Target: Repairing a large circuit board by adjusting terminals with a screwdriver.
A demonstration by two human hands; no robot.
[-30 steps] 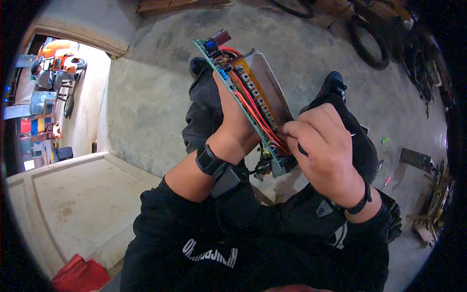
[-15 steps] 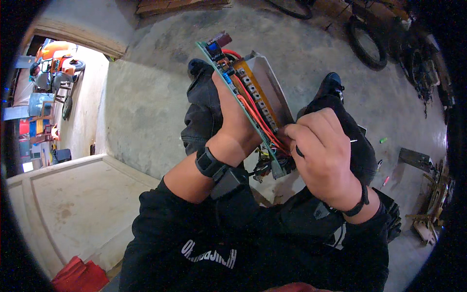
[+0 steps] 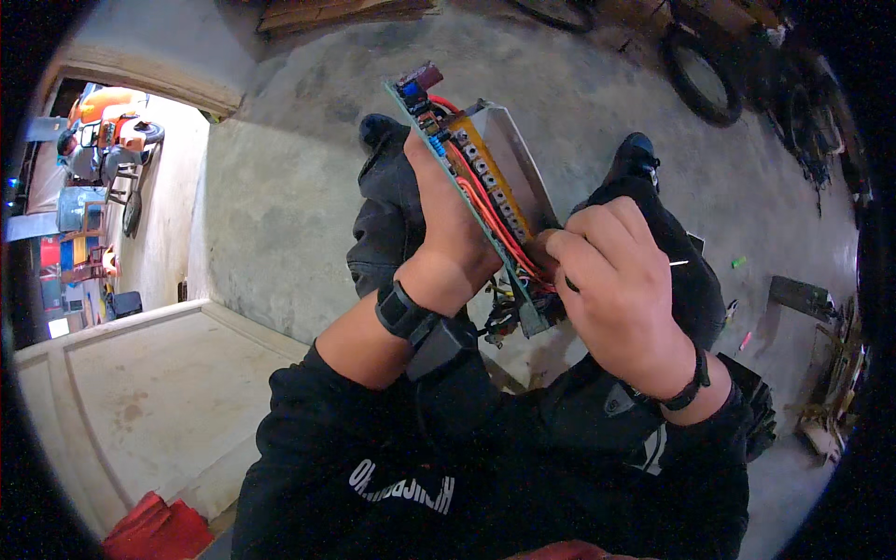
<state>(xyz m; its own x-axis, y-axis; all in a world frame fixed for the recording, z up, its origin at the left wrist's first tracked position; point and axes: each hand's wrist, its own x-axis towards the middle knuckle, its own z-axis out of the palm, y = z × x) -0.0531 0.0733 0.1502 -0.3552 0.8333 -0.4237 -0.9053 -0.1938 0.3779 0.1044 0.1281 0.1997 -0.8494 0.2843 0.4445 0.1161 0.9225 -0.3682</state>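
My left hand [image 3: 450,210] is closed around the underside of a green circuit board [image 3: 420,121], which it holds tilted above my lap. A row of metal-tabbed components [image 3: 485,175] on an amber strip runs along the board, beside red wires [image 3: 481,205] and a grey metal plate [image 3: 523,149]. At the near end my right hand [image 3: 616,285] has thumb and forefinger pinched against the board; what lies between the fingertips is hidden. A thin tool with a pale metal tip [image 3: 679,263] is tucked in that hand, its dark other end showing near the thumb.
Loose wires [image 3: 504,313] hang below the board. A pale wooden panel [image 3: 159,392] stands at the left, with red cloth [image 3: 159,532] near it. On the concrete floor at right lie a tire [image 3: 700,79], a dark metal piece [image 3: 801,297] and a green bit [image 3: 740,263].
Almost nothing differs. The right hand has shifted very slightly at the board's near end, and the board has tilted a little; both grips stay the same.
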